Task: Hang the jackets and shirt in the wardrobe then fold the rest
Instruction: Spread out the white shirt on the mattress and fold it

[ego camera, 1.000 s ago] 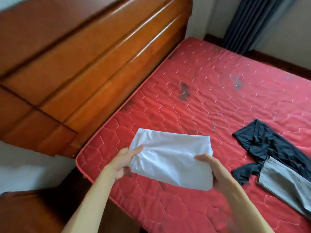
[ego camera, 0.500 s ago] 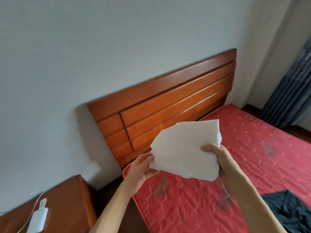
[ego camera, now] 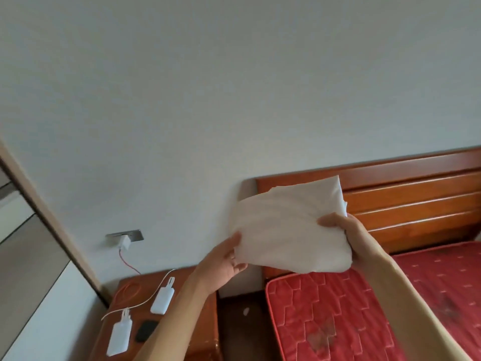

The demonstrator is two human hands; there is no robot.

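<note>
- Our left hand (ego camera: 224, 259) is raised, fingers curled, thumb on top, pinching.
- Our right hand (ego camera: 350, 231) is raised higher, thumb forward, clamped shut.
- Both our forearms are bare and reach forward.
</note>
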